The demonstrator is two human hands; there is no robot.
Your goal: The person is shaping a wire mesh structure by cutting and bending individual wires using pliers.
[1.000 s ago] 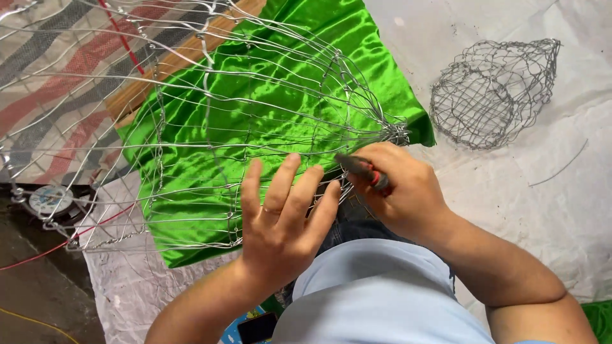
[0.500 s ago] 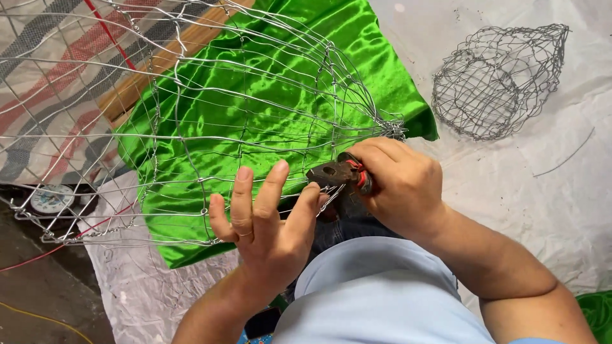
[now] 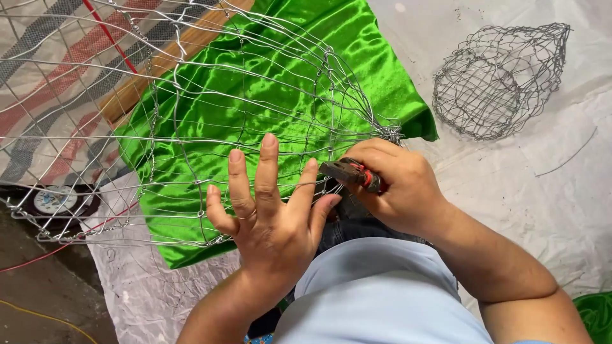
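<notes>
A large wire mesh frame (image 3: 191, 108) lies across my lap and over a shiny green satin cloth (image 3: 268, 76). My left hand (image 3: 268, 210) rests flat against the near side of the frame, fingers spread, a ring on one finger. My right hand (image 3: 401, 185) grips red-handled pliers (image 3: 350, 173), whose dark jaws point left at a wire beside my left thumb. The narrow twisted end of the frame sits just above my right hand.
A smaller rounded wire cage (image 3: 500, 79) lies on the white sheet at the upper right, with a loose wire piece (image 3: 567, 159) below it. A wooden board (image 3: 166, 60), striped tarp and a red cord are at upper left. A round dark disc (image 3: 57, 204) sits at the left edge.
My left hand has shifted up along the frame with its fingers spread wider. The pliers have swung from hidden under my right hand to pointing left at the wire.
</notes>
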